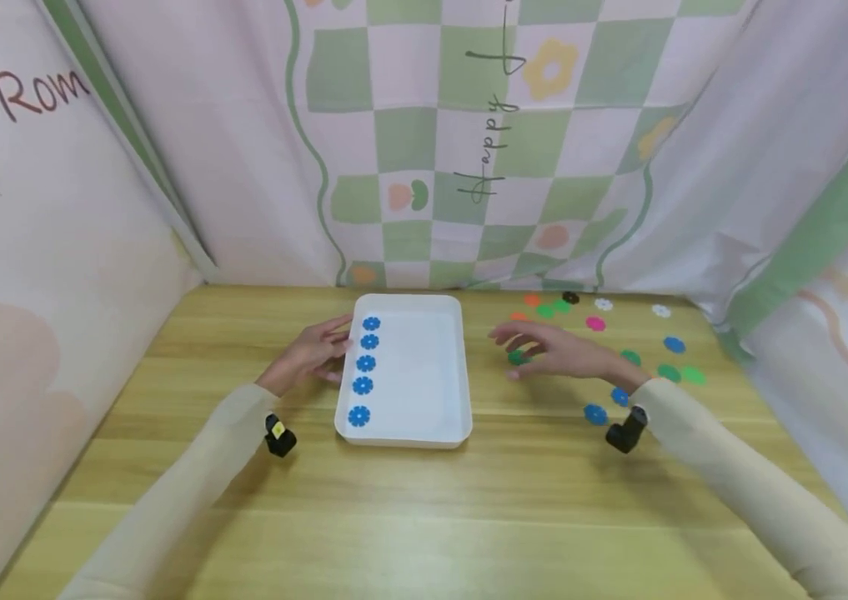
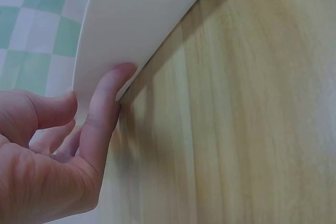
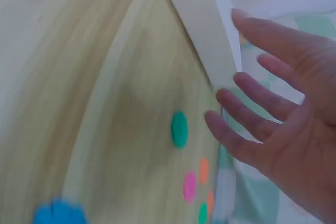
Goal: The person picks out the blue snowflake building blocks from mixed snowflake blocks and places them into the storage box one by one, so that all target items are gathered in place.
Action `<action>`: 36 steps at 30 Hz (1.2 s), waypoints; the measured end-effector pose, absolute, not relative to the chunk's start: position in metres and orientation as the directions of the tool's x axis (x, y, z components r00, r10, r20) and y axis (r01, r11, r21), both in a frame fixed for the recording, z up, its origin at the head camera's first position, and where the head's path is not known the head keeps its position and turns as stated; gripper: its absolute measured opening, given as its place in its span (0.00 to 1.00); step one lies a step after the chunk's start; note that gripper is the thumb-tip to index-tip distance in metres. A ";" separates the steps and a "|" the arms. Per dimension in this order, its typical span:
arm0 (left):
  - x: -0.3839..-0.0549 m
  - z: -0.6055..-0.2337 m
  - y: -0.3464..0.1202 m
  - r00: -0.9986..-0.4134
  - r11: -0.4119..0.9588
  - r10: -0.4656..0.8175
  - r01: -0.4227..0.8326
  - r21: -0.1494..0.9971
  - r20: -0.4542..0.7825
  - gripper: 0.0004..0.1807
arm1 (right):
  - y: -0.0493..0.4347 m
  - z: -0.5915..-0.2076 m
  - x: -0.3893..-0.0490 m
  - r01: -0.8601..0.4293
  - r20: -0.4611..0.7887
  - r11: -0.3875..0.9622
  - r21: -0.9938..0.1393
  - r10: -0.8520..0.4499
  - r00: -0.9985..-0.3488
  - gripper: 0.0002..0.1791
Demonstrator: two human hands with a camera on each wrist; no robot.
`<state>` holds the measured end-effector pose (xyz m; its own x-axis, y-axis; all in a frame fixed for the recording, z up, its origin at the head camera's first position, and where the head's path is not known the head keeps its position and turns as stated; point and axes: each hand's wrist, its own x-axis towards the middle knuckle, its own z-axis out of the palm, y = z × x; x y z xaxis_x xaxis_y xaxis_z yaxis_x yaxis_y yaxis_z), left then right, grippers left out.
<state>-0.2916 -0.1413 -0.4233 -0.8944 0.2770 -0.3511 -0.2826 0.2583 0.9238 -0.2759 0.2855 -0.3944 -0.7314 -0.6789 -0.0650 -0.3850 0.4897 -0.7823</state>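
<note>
Clearly, the left hand (image 1: 307,352), fingers loosely bent, touches the white rectangular plastic tray (image 1: 416,375) at its left wall — its supporting yellowish wood-grain tabletop (image 1: 487,421) separates the right edge from the right hand (image 1: 560,350) (fingers spread).

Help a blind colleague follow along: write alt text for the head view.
A person's left hand touches the left side of a white tray holding a column of five blue flower-shaped discs; the empty right hand hovers to the tray's right. More discs in several colours lie scattered on the wooden table.
</note>
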 end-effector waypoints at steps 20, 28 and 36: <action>-0.295 -0.424 -0.141 -0.887 0.242 0.298 -0.288 0.927 -0.353 0.36 | 0.405 -0.387 -0.249 -0.235 -0.429 0.672 -0.703 -0.663 -0.613 0.33; -0.294 -0.426 -0.141 -0.886 0.225 0.293 -0.301 0.927 -0.359 0.36 | 0.408 -0.400 -0.242 -0.270 -0.356 0.626 -0.732 -0.689 -0.631 0.34; -0.293 -0.425 -0.142 -0.887 0.227 0.296 -0.296 0.928 -0.355 0.36 | 0.398 -0.417 -0.243 -0.439 -0.156 0.562 -0.701 -0.722 -0.674 0.17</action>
